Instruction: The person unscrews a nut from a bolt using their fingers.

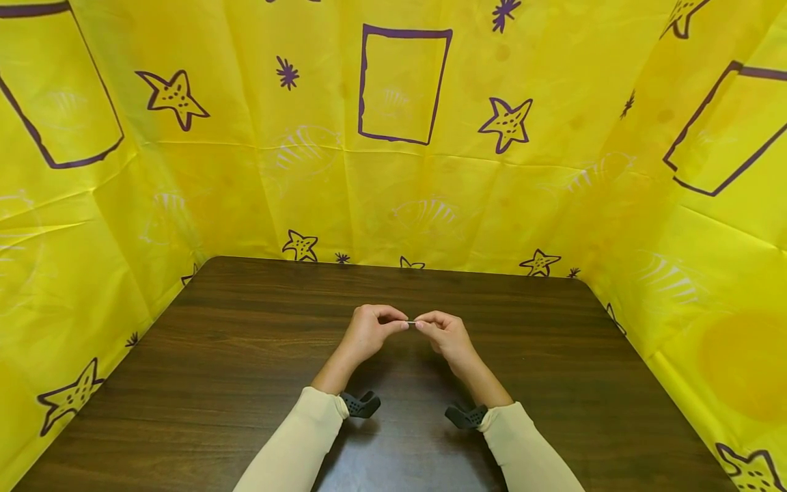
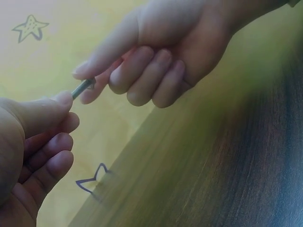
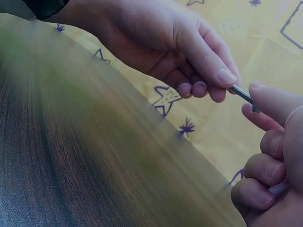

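A thin metal screw (image 2: 81, 88) spans the gap between the two hands, held above the table. My left hand (image 1: 367, 333) pinches one end between thumb and index finger, hiding that tip. At the other end, the wider part lies between the thumb and index finger of my right hand (image 1: 447, 336). In the right wrist view the screw (image 3: 242, 93) slants down toward the right fingertips. The other right fingers are curled, and a small pale patch (image 3: 280, 188) shows beneath them.
The dark wood-grain table (image 1: 246, 328) lies beneath both hands. Yellow sheeting (image 1: 344, 205) with starfish drawings surrounds its back and sides. A dark band (image 1: 363, 404) sits at the left wrist, another band (image 1: 465, 415) at the right.
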The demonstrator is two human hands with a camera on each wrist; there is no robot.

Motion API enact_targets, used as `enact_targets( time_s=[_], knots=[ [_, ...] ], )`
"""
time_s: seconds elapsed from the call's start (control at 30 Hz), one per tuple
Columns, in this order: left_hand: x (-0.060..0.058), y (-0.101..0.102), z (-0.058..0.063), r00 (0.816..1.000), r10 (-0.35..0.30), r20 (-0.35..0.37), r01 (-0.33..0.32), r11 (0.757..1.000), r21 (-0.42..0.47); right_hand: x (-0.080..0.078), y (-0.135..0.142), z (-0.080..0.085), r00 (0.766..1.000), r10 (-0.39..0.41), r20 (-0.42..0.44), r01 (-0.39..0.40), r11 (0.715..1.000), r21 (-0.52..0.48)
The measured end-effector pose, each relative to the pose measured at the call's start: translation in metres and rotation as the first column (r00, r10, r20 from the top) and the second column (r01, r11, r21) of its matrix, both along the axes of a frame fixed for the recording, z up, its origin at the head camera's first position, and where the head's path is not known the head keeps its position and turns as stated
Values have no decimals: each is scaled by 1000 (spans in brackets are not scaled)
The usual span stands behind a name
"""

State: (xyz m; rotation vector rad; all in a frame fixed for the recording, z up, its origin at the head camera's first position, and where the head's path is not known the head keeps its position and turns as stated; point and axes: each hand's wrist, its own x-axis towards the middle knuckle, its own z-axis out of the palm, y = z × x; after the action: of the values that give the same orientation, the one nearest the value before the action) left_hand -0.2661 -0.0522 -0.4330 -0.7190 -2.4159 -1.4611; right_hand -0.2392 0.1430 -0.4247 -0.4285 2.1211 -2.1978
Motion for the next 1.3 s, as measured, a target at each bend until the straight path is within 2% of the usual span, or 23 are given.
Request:
enact_targets(
  time_s=[0.2, 0.67, 0.97, 1.13, 1.3],
  knots=[
    [1, 1, 3, 998, 25, 61, -25, 1000, -2, -1, 0, -2, 999, 5, -46, -6, 1000, -17],
    [2, -1, 3, 1000, 19, 24, -19, 1000, 16, -2, 0, -2, 997, 4, -83, -4, 1000, 3],
    [2, 0, 4, 1000, 11, 29, -11, 1000, 15, 1, -1, 2, 998, -44, 50, 42, 998, 51],
    [2, 1, 4, 999, 4, 36, -4, 1000, 3, 3, -4, 4, 994, -51, 96, 40, 993, 113],
    [1, 2, 3, 1000, -1, 27, 1, 1000, -4, 3, -5, 4, 991, -51, 122, 38, 994, 101]
  ],
)
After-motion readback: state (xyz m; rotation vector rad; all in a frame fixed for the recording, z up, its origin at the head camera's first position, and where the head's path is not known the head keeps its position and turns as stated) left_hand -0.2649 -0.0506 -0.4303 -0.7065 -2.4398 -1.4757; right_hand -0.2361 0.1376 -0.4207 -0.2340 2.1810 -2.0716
